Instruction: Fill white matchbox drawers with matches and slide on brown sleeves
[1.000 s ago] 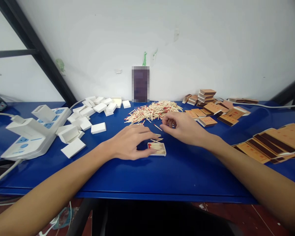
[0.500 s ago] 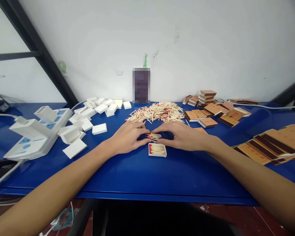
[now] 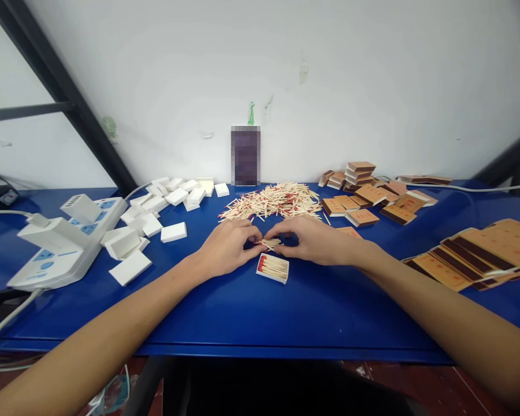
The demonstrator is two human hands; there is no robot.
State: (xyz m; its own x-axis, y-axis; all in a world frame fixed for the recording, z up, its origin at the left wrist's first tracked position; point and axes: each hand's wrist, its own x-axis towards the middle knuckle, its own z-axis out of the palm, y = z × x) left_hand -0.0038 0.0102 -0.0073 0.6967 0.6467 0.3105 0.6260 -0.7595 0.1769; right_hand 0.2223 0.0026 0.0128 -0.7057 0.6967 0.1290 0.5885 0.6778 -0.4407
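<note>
Between my two hands is a small bundle of matches (image 3: pixel 270 244), lying crosswise. My left hand (image 3: pixel 230 247) pinches the red-headed ends between thumb and fingers. At the other ends, my right hand (image 3: pixel 314 241) closes its thumb and fingers on the same bundle. Just in front of them on the table rests a white matchbox tray (image 3: pixel 285 281), slightly turned, with a layer of matches inside, red heads to the left. Behind my fingers a large loose heap of matches (image 3: pixel 281 199) spreads over the blue table (image 3: pixel 242 318).
Several empty white trays (image 3: pixel 173 232) lie at the left, beside a power strip (image 3: pixel 69 260) with plugs and cables. Orange-brown matchbox sleeves (image 3: pixel 361 217) are piled at the right, with flattened sleeves (image 3: pixel 481 254) nearer. A blurred dark rectangle (image 3: pixel 245 156) stands against the wall.
The matches between my hands are drawn closer together as my fingers close in on them. The filled tray has turned a little clockwise. The camera view has shifted slightly.
</note>
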